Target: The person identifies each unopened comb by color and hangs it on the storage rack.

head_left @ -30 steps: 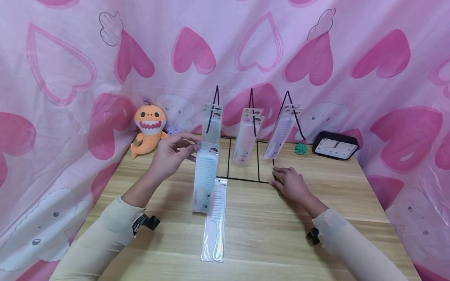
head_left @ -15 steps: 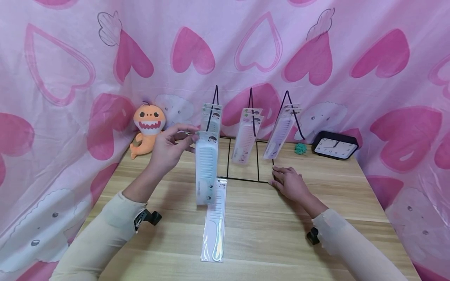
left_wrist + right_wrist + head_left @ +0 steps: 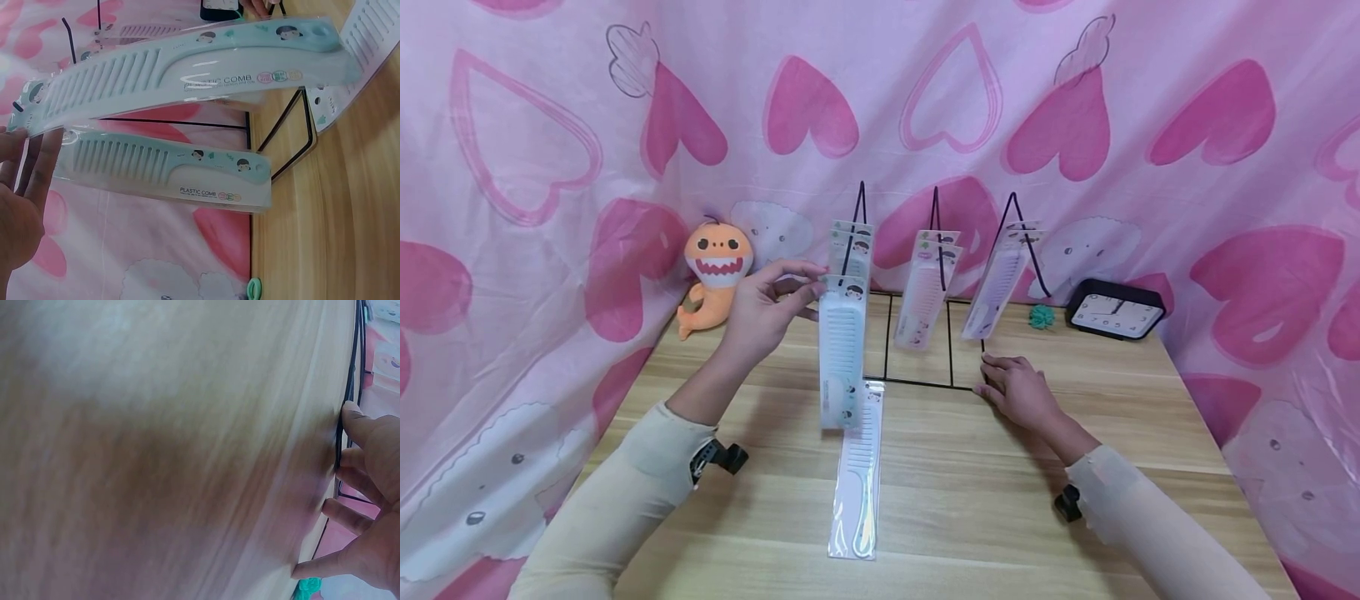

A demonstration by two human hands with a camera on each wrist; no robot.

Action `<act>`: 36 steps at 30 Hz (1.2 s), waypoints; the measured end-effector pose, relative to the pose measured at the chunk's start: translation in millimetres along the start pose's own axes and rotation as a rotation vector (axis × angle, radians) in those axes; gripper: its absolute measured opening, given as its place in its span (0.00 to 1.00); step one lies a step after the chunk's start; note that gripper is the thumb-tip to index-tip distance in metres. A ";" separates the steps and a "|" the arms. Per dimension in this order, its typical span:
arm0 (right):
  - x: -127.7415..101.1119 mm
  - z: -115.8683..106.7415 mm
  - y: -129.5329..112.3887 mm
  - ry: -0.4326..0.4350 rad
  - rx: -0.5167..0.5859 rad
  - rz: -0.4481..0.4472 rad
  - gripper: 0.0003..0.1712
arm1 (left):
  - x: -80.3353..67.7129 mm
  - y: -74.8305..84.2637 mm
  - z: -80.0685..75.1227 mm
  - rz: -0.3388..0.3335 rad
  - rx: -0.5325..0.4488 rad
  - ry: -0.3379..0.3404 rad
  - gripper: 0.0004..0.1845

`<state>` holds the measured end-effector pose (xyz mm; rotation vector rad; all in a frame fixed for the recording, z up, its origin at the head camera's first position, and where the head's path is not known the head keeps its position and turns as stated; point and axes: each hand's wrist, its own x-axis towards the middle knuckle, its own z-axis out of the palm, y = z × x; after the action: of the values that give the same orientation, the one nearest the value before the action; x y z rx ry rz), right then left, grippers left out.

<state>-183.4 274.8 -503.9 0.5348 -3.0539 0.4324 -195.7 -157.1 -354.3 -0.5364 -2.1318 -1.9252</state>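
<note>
Plush toy [image 3: 718,271]: orange, soft, shark-shaped with a toothy mouth, propped against the heart-printed pink cloth backdrop [image 3: 535,167] at the far left corner of the bench [image 3: 1000,500], a pale wood-grain top.

Left hand [image 3: 760,312]: raised above the bench, cream sleeve to the wrist; its grip pinches the top edge of a packaged comb [image 3: 841,354]. In the left wrist view the fingers [image 3: 37,162] lie straight along that edge of the pack.

Packaged comb: pale blue plastic, wide-toothed, curved handle with a hole at its end, sealed in a clear glossy sleeve printed with small cartoon faces and "PLASTIC COMB". It hangs upright in the air in front of the left hook of the wire rack [image 3: 917,342], its lower end over the top of a second pack [image 3: 857,475], whitish, lying flat on the bench. Whether the held pack's hole is on the hook cannot be told.

Wire rack: thin black wire, square base, three upright hooks. Each carries further comb packs [image 3: 925,292], partly overlapping; their counts are hard to make out.

Right hand [image 3: 1018,392]: resting palm down on the bench, fingers relaxed, fingertips [image 3: 353,415] touching the rack's base wire at its near right corner; it grasps nothing. The right wrist view is blurred.

Green scrunchie-like object [image 3: 1041,317]: small, far right of the rack, detail unclear.

Clock [image 3: 1116,312]: black-framed, white-faced, tilted against the cloth.
</note>
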 end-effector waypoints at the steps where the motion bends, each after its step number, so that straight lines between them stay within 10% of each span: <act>1: 0.1 0.1 0.1 0.002 -0.001 0.000 0.29 | 1.5 -0.5 0.3 0.001 0.007 0.000 0.12; 36: 0.4 0.4 2.4 -0.014 0.015 0.008 0.30 | 36.7 -7.5 14.2 -0.038 0.059 0.127 0.09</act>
<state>-184.6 276.7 -504.9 0.5288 -3.0693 0.4539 -231.0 -139.1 -348.2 -0.3542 -2.1255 -1.8562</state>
